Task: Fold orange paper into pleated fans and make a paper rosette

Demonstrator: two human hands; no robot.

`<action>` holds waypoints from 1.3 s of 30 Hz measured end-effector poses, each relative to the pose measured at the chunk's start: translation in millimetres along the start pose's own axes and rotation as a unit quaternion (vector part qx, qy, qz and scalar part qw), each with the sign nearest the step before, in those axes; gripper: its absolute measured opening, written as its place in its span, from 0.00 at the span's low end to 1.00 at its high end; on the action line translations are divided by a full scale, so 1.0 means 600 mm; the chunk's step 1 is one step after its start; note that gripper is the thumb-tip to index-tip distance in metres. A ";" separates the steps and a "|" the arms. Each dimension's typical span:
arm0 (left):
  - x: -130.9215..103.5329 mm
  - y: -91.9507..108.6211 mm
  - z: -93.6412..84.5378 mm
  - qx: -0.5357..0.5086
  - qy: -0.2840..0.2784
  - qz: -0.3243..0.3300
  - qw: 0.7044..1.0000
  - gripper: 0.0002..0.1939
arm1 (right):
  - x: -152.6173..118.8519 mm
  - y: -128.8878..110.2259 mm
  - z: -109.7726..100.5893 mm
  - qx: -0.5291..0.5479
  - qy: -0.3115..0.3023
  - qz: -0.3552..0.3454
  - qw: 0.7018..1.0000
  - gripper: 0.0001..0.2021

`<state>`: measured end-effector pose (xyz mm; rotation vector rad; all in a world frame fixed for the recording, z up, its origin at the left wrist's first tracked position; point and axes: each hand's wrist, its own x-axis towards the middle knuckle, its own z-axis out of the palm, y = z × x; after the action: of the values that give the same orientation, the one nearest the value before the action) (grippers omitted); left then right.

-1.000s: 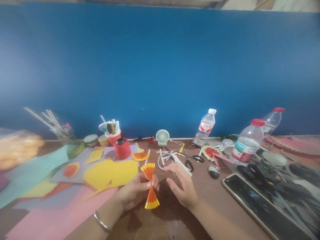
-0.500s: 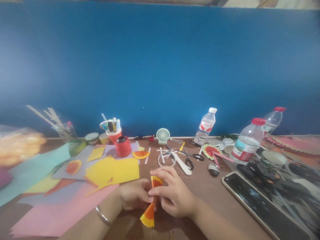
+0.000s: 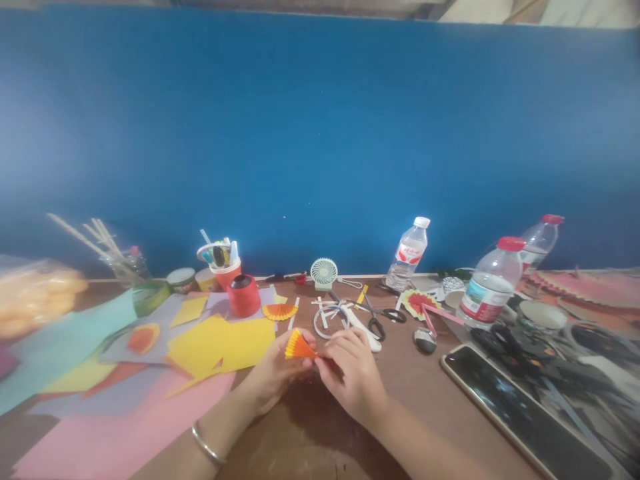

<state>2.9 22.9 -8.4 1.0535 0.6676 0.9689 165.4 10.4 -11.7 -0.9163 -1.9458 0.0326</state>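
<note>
A pleated paper fan (image 3: 299,345), orange with a yellow edge, is between my two hands near the middle of the table. My left hand (image 3: 281,373) holds its spread half from behind and below. At its narrow part, the fingers of my right hand (image 3: 350,373) are pinched; the fan's other half is hidden by them. Beyond my hands lies a second orange and yellow fan (image 3: 280,311), spread flat. White paper strips (image 3: 327,312), a clear ring (image 3: 320,327) and black scissors (image 3: 376,327) lie behind my right hand.
Coloured paper sheets (image 3: 200,347) cover the left side, with a red holder (image 3: 244,297) and a pen cup (image 3: 226,272) behind. On the right are a phone (image 3: 520,413), bottles (image 3: 490,287) and dark tools (image 3: 545,360). A small fan (image 3: 324,272) stands at the back.
The paper fan has turned from upright to roughly sideways, its visible spread half now pointing left. My right fingers have closed in at its middle, and my left hand has moved up slightly.
</note>
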 end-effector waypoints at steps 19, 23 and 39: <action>0.002 -0.012 -0.004 -0.014 -0.009 0.005 1.000 0.02 | -0.004 -0.004 0.004 -0.008 0.030 -0.021 0.999 0.03; 0.001 -0.011 -0.001 -0.013 -0.016 -0.016 1.000 0.03 | -0.005 0.000 0.006 -0.018 0.039 -0.029 0.999 0.03; 0.000 -0.001 0.002 -0.049 -0.026 0.009 0.998 0.03 | -0.005 -0.013 0.035 0.465 -0.003 0.476 0.747 0.15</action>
<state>3.8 22.3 -8.6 0.9962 0.5638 0.9772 145.4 9.7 -22.4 -1.0491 -0.9856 1.4547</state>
